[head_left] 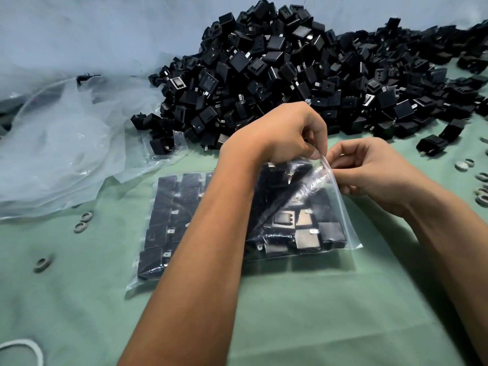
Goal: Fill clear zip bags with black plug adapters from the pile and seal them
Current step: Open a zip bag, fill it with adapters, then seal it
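A clear zip bag (340, 207) packed with black plug adapters lies on the green table in front of me, its zip edge running down the right side. My left hand (285, 133) pinches the top corner of that zip edge from above. My right hand (369, 170) pinches the same strip just beside it, fingers curled. A second filled bag (169, 223) lies flat to the left, partly hidden under my left forearm. The big pile of loose black adapters (303, 75) rises behind both hands.
Crumpled clear plastic sheeting (66, 143) covers the left side. Small grey rings (83, 223) lie scattered on the green table (317, 313), with more at the right edge (464, 165). A white loop (29, 347) shows at the bottom left corner.
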Action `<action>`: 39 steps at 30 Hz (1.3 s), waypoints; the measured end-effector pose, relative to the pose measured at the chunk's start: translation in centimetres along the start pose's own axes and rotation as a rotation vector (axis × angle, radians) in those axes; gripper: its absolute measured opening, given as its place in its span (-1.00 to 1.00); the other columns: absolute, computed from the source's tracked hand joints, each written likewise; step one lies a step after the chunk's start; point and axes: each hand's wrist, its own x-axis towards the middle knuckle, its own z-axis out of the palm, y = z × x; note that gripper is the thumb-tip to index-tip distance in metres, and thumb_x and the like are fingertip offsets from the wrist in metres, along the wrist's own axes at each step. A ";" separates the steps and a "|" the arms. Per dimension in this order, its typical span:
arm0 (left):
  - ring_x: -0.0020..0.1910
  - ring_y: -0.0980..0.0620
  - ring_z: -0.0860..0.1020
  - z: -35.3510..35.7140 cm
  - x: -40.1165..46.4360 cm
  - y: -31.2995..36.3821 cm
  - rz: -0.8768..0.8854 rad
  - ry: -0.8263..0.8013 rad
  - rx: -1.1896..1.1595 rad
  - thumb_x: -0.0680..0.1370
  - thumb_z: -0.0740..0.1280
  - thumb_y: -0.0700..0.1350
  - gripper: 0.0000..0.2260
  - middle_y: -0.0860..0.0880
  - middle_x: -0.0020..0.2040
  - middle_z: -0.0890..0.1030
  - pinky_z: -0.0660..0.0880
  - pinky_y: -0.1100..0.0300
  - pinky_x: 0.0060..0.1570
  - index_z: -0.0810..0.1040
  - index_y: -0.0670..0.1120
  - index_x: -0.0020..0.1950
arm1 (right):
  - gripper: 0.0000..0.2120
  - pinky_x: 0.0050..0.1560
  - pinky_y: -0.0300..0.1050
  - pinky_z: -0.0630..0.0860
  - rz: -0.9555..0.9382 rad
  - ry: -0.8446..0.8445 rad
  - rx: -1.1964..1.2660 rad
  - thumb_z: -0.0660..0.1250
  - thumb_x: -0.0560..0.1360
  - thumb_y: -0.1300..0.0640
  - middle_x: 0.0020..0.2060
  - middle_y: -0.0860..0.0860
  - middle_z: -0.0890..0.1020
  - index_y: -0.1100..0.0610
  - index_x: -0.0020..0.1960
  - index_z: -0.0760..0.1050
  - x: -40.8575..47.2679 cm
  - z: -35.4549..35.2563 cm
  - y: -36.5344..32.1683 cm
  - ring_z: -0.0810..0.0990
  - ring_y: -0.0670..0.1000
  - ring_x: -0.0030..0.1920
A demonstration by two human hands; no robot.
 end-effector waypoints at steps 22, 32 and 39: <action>0.23 0.00 0.49 -1.3 -1.0 -4.2 -0.285 0.147 0.064 0.59 0.44 -0.09 -0.87 0.06 0.13 0.58 0.45 0.10 0.20 0.69 0.11 0.09 | -0.82 -0.52 -0.31 0.40 -0.014 0.191 -0.078 0.55 0.43 0.37 -0.35 0.06 0.68 0.18 -0.13 0.60 0.3 0.4 0.2 0.49 -0.11 -0.50; -0.03 0.03 0.55 -1.9 -2.8 -7.5 -0.506 0.064 -0.027 0.55 0.50 -0.20 -0.83 0.01 0.06 0.60 0.48 0.17 -0.06 0.66 0.08 0.00 | -0.84 -0.51 -0.33 0.38 0.007 0.313 -0.091 0.55 0.45 0.35 -0.38 0.03 0.65 0.16 -0.15 0.60 0.8 -0.3 1.0 0.48 -0.11 -0.51; -0.06 0.03 0.61 -2.2 -3.4 -8.2 -0.590 -0.006 -0.033 0.50 0.55 -0.14 -0.87 0.05 -0.13 0.66 0.55 0.08 0.09 0.67 0.05 -0.03 | -0.88 -0.51 -0.26 0.44 0.019 0.341 -0.105 0.54 0.47 0.32 -0.35 0.09 0.68 0.19 -0.14 0.61 0.7 -0.1 1.1 0.52 -0.01 -0.46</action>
